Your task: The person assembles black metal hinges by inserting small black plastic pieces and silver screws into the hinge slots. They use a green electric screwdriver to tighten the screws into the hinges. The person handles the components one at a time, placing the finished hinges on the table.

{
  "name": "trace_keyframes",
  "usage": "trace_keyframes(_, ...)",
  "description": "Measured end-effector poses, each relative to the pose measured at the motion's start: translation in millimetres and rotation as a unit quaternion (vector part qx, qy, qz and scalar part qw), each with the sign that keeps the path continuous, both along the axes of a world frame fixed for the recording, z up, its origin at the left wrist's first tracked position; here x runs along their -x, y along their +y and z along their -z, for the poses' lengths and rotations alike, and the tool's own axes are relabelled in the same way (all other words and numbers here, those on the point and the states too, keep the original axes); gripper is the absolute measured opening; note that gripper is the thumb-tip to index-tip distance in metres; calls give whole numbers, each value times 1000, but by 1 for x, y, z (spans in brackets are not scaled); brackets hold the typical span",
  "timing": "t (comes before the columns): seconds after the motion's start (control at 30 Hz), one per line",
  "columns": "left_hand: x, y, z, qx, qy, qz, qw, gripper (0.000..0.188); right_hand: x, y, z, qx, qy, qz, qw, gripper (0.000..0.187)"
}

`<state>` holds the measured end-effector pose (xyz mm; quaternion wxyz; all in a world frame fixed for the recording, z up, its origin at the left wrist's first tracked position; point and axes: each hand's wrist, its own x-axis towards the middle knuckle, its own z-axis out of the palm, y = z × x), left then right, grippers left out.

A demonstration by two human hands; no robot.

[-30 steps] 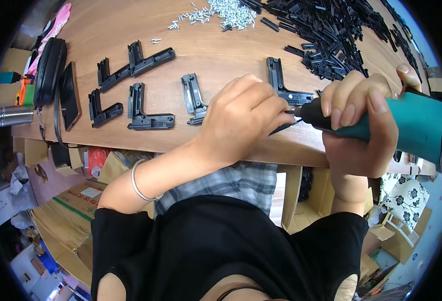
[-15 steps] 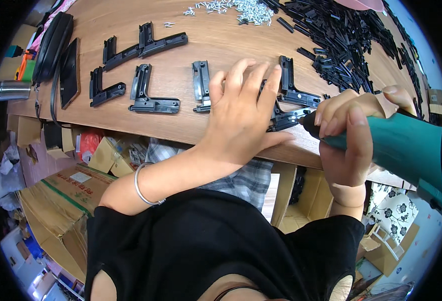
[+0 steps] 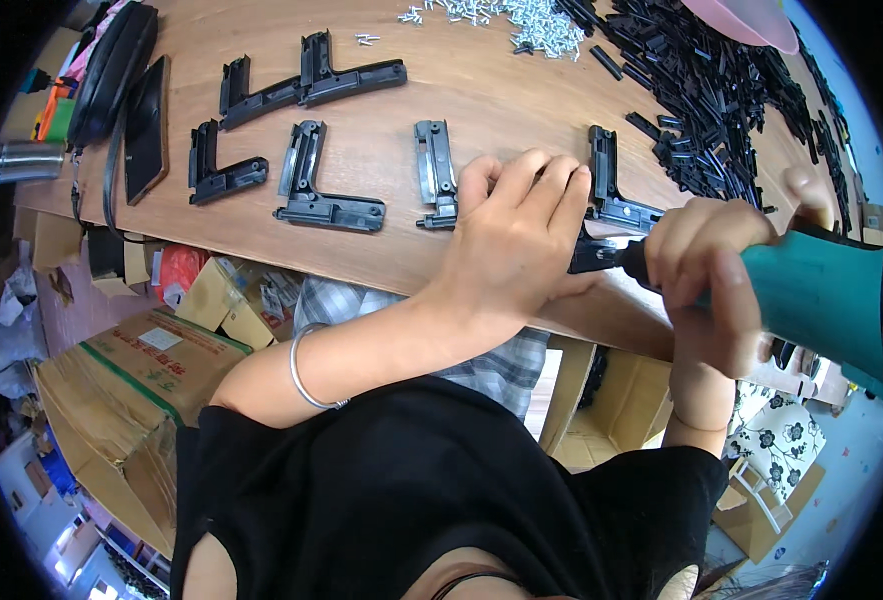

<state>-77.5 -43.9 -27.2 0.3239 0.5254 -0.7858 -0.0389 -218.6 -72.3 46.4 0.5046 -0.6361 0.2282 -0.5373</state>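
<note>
My left hand (image 3: pixel 521 235) is closed over a black L-shaped plastic part (image 3: pixel 591 257) near the table's front edge, hiding most of it. In my right hand (image 3: pixel 713 265) is a green electric screwdriver (image 3: pixel 816 295), held sideways. Its dark tip meets the end of that part; the exact contact is too small to see. Just beyond my left fingers lies another L-shaped part (image 3: pixel 609 185). To their left is a further one (image 3: pixel 436 170), partly covered by the hand. More black L-shaped parts (image 3: pixel 331 210) lie farther left.
Silver screws (image 3: pixel 551 30) are heaped at the back, with a few loose ones (image 3: pixel 366 39) nearby. A large pile of small black plastic pieces (image 3: pixel 706 120) covers the back right, below a pink bowl (image 3: pixel 746 22). A phone (image 3: pixel 147 130) and a black case (image 3: pixel 113 75) lie at the left.
The view has shifted slightly, so the tabletop things appear farther right. My left fingers are now more bent and closer together. The screwdriver tip remains at the part.
</note>
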Motion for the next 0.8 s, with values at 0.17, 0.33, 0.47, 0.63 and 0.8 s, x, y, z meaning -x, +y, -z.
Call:
trace_keyframes(0.17,-10,-4,-9,-29,-11,6,999,70,27,-14,-5,12,-43,66,997,34)
trace_keyframes(0.33,-74,-92,-28,12,-89,-107,990,44,26,-20,-3,23,-52,160,985,13)
trace_keyframes(0.47,-97,-142,-17,-63,-26,-140,988,22,20,-25,1,90,-65,143,984,35)
trace_keyframes(0.63,-97,-150,-4,44,34,-98,994,11,10,-27,-1,96,-62,140,984,35)
trace_keyframes(0.8,-106,-151,-1,6,144,-53,988,10,-13,-37,-11,97,-71,100,988,38)
